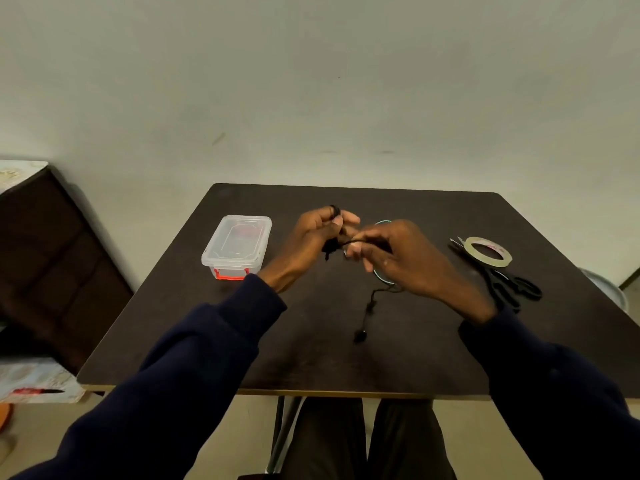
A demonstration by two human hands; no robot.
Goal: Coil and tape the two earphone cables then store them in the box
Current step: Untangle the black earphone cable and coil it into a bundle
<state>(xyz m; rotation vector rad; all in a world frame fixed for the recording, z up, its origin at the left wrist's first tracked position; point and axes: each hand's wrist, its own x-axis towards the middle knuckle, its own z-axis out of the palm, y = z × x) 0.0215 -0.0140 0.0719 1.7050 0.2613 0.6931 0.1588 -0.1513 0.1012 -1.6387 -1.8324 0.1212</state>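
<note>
Black cable [348, 242]: held above the table [311, 358] at frame centre, between both hands. Left hand [317, 233] curled round a wound bundle, loops over a raised finger. Right hand [405, 258] pinches a strand running out of that bundle. Pale cable [381, 276] lies on the table, mostly hidden under the right hand. Black strand ending in an earbud [360, 336] lies below the right hand; link to the held cable cannot be told. Box [225, 265], clear, lid on, red latch, left of centre. Tape [485, 262] and scissors [516, 289] at right, touching. Table dark brown; pale wall [311, 98] behind; dark cabinet [52, 254] at left.
</note>
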